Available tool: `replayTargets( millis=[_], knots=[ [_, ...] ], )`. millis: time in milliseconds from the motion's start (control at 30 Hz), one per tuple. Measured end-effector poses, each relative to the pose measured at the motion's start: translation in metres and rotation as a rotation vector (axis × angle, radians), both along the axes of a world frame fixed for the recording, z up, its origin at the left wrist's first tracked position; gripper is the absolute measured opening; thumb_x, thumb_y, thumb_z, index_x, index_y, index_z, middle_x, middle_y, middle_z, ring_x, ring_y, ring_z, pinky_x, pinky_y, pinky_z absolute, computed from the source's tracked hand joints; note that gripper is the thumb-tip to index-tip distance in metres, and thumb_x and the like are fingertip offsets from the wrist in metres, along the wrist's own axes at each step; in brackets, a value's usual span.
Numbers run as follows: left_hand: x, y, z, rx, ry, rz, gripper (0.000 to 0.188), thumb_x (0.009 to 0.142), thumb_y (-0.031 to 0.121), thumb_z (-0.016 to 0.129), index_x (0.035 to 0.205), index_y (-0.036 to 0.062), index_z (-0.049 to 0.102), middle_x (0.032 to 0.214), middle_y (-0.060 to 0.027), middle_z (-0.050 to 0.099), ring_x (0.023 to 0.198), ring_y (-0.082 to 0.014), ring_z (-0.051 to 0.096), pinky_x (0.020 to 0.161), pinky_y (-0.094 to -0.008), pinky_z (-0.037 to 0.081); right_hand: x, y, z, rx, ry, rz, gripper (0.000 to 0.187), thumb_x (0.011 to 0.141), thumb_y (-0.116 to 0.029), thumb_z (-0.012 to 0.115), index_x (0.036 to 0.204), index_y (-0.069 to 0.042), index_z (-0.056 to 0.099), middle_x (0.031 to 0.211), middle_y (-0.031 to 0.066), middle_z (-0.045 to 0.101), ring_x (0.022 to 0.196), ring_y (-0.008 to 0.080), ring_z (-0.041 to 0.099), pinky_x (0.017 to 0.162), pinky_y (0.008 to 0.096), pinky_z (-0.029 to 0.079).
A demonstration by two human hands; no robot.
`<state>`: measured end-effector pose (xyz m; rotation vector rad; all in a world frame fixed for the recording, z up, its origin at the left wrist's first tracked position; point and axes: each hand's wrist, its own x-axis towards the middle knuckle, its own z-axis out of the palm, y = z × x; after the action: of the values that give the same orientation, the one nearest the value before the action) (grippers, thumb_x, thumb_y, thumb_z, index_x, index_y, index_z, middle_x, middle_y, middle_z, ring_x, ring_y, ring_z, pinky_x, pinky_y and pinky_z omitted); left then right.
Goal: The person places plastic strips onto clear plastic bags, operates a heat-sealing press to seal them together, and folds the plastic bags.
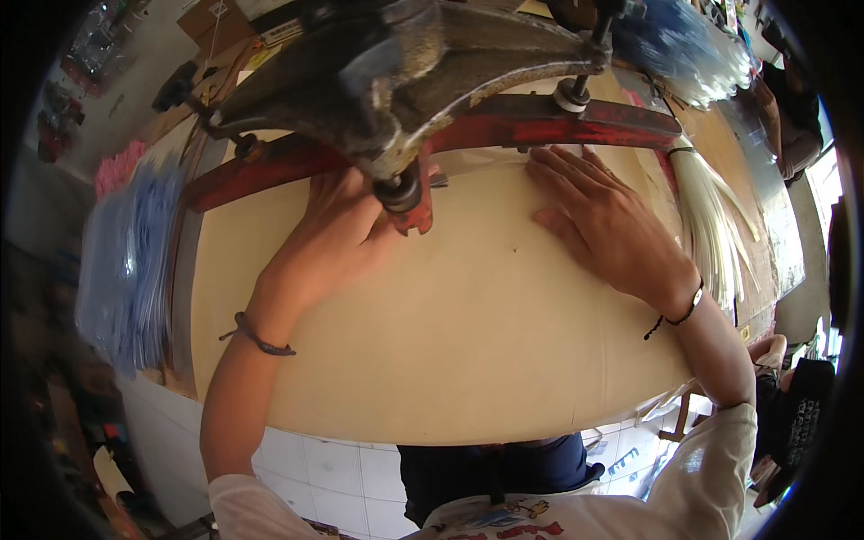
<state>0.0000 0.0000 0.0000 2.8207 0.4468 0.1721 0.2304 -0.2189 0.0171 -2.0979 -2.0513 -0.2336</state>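
Observation:
My right hand (612, 220) lies palm down on a broad beige board (468, 315), its fingers stretched forward to the red bar (504, 126) of a press. Clear plastic film (490, 160) shows along the bar, close to those fingertips. My left hand (346, 216) rests on the board at the other side, reaching to the bar. The dark cast-metal arm (432, 72) of the press and the bar hide most of its fingers. A small grey piece (438, 181) sits beside the red bracket; whether the left hand touches it, I cannot tell.
Bluish clear plastic sleeves (130, 265) are stacked at the left edge. A tied bundle of pale strips (706, 216) hangs at the right, with more clear plastic (688, 49) behind it. Other people (796, 117) are at the far right. The press arm hangs low over the board.

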Motion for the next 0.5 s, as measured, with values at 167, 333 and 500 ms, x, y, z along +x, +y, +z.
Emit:
replayTargets(
  millis=[167,333,500],
  knots=[
    [0.003,0.002,0.010,-0.111,-0.003,0.003,0.050,0.103,0.020,0.056,0.153,0.0252,0.047,0.152,-0.0169,0.050,0.141,-0.0372,0.047,0.114,-0.0413,0.038,0.004,0.001,-0.001,0.078,0.003,-0.037,0.051,0.102,-0.032,0.058,0.134,0.008,0.057,0.141,0.0217,0.058,0.137,0.0330,0.051,0.121,0.0462,0.035],
    [-0.004,0.003,0.015,-0.281,0.050,-0.012,0.051,0.105,0.018,0.053,0.155,0.0103,0.042,0.157,-0.0124,0.047,0.147,-0.0291,0.042,0.119,-0.0379,0.031,0.005,-0.002,-0.006,0.081,-0.007,-0.051,0.052,0.101,-0.031,0.058,0.134,0.008,0.056,0.139,0.0210,0.059,0.135,0.0327,0.053,0.120,0.0455,0.035],
    [-0.005,0.002,0.011,-0.349,0.061,0.023,0.052,0.105,0.019,0.053,0.156,0.0113,0.041,0.158,-0.0126,0.045,0.149,-0.0285,0.039,0.120,-0.0387,0.028,0.000,-0.005,-0.002,0.041,0.025,-0.108,0.059,0.100,-0.031,0.061,0.144,0.007,0.046,0.145,0.0239,0.054,0.137,0.0386,0.049,0.121,0.0471,0.034]
  ],
)
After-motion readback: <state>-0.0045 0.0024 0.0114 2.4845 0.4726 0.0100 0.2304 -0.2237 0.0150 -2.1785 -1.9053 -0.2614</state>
